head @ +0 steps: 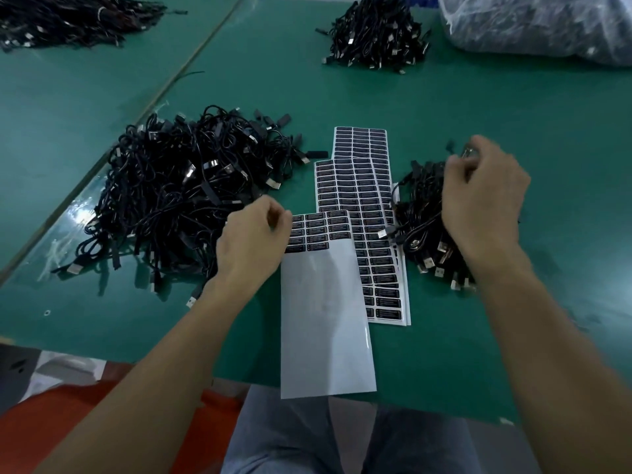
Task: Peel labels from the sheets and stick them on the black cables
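Left hand [254,239] is curled at the near sheet's [325,319] label rows [321,230], hold undetermined; a blurred cable end [468,153] is pinched by the right hand [485,196] above the right pile [420,234]. Near sheet, overhanging the table's [513,336] near edge, is mostly peeled; rear sheets [359,186] are full.

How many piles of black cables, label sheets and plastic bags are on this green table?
Cable piles: 4
Label sheets: 3 that I can tell apart
Plastic bags: 1
Total: 8
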Demonstrator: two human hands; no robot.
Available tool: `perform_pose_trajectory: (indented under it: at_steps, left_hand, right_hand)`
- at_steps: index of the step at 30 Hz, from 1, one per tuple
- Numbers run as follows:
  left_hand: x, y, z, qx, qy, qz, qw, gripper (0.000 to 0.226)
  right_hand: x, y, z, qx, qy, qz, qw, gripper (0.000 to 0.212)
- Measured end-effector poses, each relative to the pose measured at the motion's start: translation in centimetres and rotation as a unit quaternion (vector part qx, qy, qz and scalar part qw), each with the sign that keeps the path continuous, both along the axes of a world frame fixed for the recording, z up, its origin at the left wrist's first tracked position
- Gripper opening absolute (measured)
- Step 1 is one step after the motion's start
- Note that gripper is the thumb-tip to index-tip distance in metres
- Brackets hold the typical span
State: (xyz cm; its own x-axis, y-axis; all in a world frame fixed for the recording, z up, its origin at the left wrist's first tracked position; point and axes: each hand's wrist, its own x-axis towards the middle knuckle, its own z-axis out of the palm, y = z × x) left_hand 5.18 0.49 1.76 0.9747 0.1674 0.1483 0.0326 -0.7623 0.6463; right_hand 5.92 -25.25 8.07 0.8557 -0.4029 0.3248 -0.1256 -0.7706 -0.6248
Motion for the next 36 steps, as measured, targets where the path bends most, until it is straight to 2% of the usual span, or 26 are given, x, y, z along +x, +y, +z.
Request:
perform_pose_trajectory:
  at_steps: [3,6,9,12,15,18,21,24,28,31,36]
  left_hand:
    - [-0.5,1.0,-0.7,0.131,-0.057,0.001,0.99,0.002]
    - [-0.8,1.8,-1.3,0.193,-0.108,-0.002,0.975,0.01]
    - [-0.7,1.9,-1.5,0.206,-0.115,0.014,0.972,0.023]
    - [0.2,1.8,-1.1,0.193,-0.079,0.033,0.977,0.039]
    - [0.8,2.0,-0.8,0.226,-0.047,0.012,0.973,0.031]
    - [1.0,2.5,-1.0,0.237,-0.059,-0.007,0.97,0.023]
    - [0.9,2.6,-1.1,0.202,-0.108,-0.002,0.974,0.023]
    - [0.9,2.7,-0.6,0.147,-0.201,0.015,0.969,0.025]
    - [1.2,2.1,0.5,0.119,-0.368,-0.002,0.922,0.024]
    - [1.1,1.0,2.1,0.005,-0.427,-0.037,0.904,0.016]
    - [0.8,-1.2,5.2,-0.192,-0.441,-0.086,0.872,0.008]
  right_hand:
    - [-0.6,0.3,-0.4,-0.09,0.042,-0.034,0.994,0.041]
    - [-1.7,2.3,-0.9,-0.124,-0.012,0.004,0.992,0.038]
    - [-2.5,4.6,-2.1,-0.094,-0.015,0.138,0.986,0.029]
    - [-3.4,6.2,-4.0,-0.075,0.058,0.262,0.961,0.029]
    - [-4.1,6.9,-6.3,-0.072,0.126,0.302,0.942,0.029]
    - [-4.7,7.1,-8.0,-0.052,0.125,0.291,0.947,0.027]
    - [-5.0,7.0,-8.6,-0.052,0.109,0.265,0.957,0.028]
    - [-5.1,7.2,-8.8,-0.071,0.101,0.251,0.96,0.029]
    - [-5.0,7.3,-8.7,-0.099,0.115,0.245,0.958,0.034]
    - [-5.0,7.2,-8.7,-0.098,0.123,0.249,0.956,0.035]
    - [-5.0,7.3,-8.6,-0.086,0.113,0.245,0.959,0.034]
